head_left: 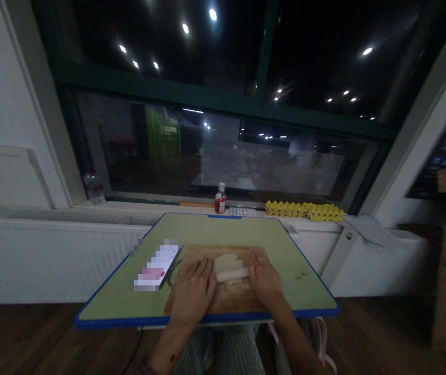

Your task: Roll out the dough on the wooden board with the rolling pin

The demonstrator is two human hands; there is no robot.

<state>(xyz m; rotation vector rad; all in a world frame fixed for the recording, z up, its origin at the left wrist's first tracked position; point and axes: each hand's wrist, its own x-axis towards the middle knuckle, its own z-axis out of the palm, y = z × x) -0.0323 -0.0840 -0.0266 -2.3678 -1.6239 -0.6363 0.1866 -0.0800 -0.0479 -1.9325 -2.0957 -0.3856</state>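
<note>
A pale rolling pin (232, 275) lies crosswise on a wooden board (226, 303). My left hand (194, 287) is over its left end, with the palm down and the fingers pointing forward. At the opposite end, my right hand (265, 277) grips the pin and wears a ring. Flattened whitish dough (228, 260) shows just beyond the pin, and a little more peeks out on the near side. Both palms hide the tips of the pin.
The board rests on a small green table (301, 289) with a blue edge. A phone with a lit screen (156, 268) lies left of it. On the windowsill stand a red-labelled bottle (220, 200), a yellow egg tray (304, 211) and a clear plastic bottle (94, 188).
</note>
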